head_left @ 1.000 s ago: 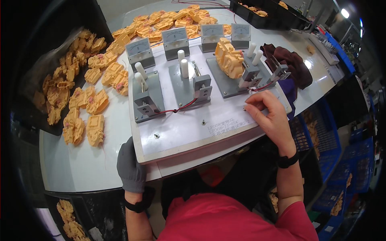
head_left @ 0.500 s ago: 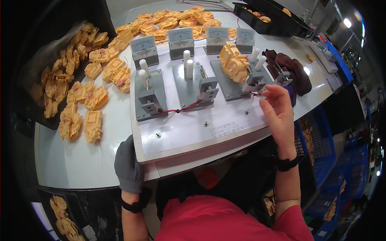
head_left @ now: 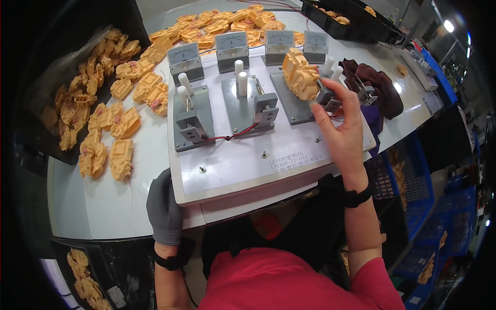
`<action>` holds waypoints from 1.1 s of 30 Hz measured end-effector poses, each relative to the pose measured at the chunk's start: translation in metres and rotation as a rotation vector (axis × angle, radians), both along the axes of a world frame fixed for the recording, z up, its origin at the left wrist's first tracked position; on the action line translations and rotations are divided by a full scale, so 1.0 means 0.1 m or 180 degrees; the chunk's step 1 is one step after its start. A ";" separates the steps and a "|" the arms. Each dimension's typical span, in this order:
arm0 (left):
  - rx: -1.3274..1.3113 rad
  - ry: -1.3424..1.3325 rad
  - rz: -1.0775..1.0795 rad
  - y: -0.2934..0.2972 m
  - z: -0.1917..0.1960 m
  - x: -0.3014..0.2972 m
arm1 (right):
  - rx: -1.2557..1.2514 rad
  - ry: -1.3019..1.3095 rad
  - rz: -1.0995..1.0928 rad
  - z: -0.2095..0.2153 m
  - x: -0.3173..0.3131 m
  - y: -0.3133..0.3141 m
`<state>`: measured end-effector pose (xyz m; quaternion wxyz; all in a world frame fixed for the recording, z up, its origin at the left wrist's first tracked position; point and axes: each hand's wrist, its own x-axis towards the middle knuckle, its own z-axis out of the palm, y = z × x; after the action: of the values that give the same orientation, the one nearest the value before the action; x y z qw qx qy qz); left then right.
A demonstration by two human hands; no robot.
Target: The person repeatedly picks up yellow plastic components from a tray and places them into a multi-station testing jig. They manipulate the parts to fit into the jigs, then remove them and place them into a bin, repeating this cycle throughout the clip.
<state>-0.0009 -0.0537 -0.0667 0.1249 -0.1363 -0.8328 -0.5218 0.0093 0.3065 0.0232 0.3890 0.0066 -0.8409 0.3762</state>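
Note:
A yellow plastic gear housing sits raised on the third grey metal test fixture. My bare right hand is at the front of that fixture, its thumb and index finger curled around the grey bracket, beside the housing's lower right. Its other fingers are partly hidden. My left hand, in a grey glove, rests at the front left corner of the white board; its fingertips are hidden there. Two more fixtures, the left one and the middle one, carry white pegs and no housing.
Four-sided analog meters stand in a row behind the fixtures. Several yellow housings lie at left and behind. A black bin of housings is at far left, a black tray at back right. Dark cloth lies right; blue crates stand below.
My right hand has moved left and up, from beside the third fixture onto its bracket, thumb and index finger closing around it. My left hand stays at the board's corner.

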 end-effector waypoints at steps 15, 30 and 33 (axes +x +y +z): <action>-0.1496 0.0430 -0.1725 0.86 2.57 -0.37 | -0.0395 0.0235 0.0064 -0.18 0.04 0.06; -0.3630 0.0376 -0.1934 2.42 2.12 -1.28 | -0.0551 0.0285 0.0586 -0.12 0.07 0.06; -0.3721 0.0463 -0.2023 2.53 2.10 -1.21 | -0.0500 0.0351 0.0518 -0.14 0.08 0.09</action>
<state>-0.1224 0.1997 0.1434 -0.0734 -0.4551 -0.8873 0.0144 0.0177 0.3159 0.0088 0.4022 0.0650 -0.7828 0.4703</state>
